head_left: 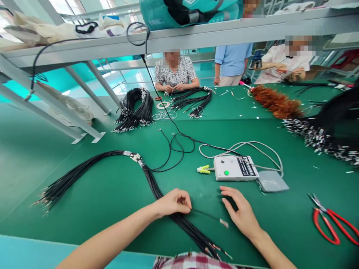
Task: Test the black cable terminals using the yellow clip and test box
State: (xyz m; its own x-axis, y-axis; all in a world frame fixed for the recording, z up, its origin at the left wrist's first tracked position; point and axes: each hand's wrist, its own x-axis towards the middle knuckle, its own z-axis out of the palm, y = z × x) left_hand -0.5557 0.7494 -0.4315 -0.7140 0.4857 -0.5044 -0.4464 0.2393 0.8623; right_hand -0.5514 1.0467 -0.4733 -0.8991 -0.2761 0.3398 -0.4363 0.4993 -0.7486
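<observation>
A: Left hand [172, 203], state?
B: Closed. Thumb and fingertips pinch a thin dark cable [206, 215] above the near part of the desk [280, 228]. The cable runs rightward from the pinch to a pale tip [223, 223]; the strand is blurred.

A: Right hand [242, 213]?
B: Open, holding nothing. Fingers are spread and curved, facing left, near the pale tip but apart from it.

A: What lies under the left hand?
B: A black cable bundle [153, 181]. It arches from the left to a pale band [134, 157], then bends toward the near edge, passing beneath the hand. Whether hand and bundle touch, I cannot tell. Bare-looking coppery ends show at the left end; some reddish ends show at the near end.

A: Other items close by?
B: Beyond the right hand, a white box [235, 168] with a green button [226, 173]. A yellow clip [204, 169] projects from its left side. A flat grey pouch [272, 182] sits against its right end. Well to the right, red-handled pliers [323, 210] lie with handles parted, tips pointing away.

A: Far side?
B: A person in a patterned top [175, 71], hands together at the desk edge; a looped black bundle [123, 112] lies to the left of them.
</observation>
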